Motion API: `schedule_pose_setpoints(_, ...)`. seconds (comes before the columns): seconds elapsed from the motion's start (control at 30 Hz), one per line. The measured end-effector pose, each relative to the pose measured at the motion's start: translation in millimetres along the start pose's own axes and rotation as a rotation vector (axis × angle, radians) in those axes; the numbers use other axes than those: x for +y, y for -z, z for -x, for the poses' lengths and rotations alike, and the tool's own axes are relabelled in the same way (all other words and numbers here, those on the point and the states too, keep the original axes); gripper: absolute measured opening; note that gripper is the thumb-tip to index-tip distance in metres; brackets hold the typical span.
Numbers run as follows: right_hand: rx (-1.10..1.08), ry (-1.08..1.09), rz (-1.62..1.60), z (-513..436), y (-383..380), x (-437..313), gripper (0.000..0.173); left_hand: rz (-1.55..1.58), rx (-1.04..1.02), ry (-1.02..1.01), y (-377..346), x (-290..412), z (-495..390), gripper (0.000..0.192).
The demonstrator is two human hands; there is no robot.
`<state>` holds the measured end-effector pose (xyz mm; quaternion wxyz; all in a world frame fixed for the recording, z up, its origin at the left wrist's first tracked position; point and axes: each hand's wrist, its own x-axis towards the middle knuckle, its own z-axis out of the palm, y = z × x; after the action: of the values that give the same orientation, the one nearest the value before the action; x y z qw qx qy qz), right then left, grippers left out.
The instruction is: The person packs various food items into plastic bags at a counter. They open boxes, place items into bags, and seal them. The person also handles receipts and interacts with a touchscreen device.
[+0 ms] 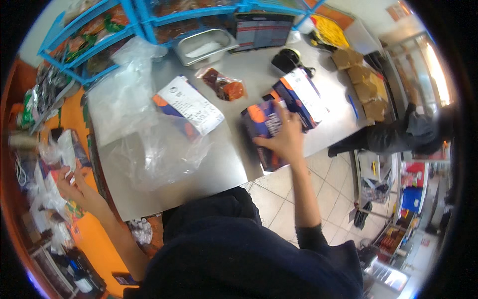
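Observation:
My right hand [287, 132] grips a purple and orange printed carton [257, 125] at the near edge of a steel table [220, 164]. Its thumb lies on the left of the carton and the fingers stretch over the far part. Just beyond stands a similar carton [300, 97] with a white printed slip on it. Another such carton, with its own slip [190, 106], lies farther left beside clear plastic bags [123, 93]. Off the table's left side, my left hand [80, 190] is raised with fingers apart, near a white-topped package [69, 149] and crumpled plastic.
Clear sachets of dark and orange contents [224, 86] lie mid-table. Behind are a steel pan [205, 48], a screen [265, 31], a black tape dispenser [285, 61] and blue racks [149, 26]. Brown packages [360, 82] line the right side, near a person in dark clothing [392, 134].

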<state>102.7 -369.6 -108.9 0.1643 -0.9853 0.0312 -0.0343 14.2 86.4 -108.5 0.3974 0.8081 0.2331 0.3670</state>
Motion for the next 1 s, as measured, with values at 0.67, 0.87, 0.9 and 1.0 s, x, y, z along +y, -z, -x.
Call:
schedule_pose_setpoints(0.67, 0.421, 0.069, -0.648, 64, -42, 69, 0.031, 0.363, -1.787, 0.416, -227, 128, 144, 0.102)
schedule_pose_setpoints(0.87, 0.353, 0.309, -0.383, 55, -34, 62, 0.033, 0.393, -1.734, 0.457, -219, 126, 147, 0.097)
schedule_pose_setpoints(0.9, 0.362, 0.376, -0.317, 55, -35, 63, 0.033, 0.399, -1.739, 0.475, -219, 125, 147, 0.097)
schedule_pose_setpoints(1.0, 0.389, 0.528, -0.411, 51, -40, 70, 0.033, 0.44, -1.736, 0.483, -220, 125, 148, 0.094)
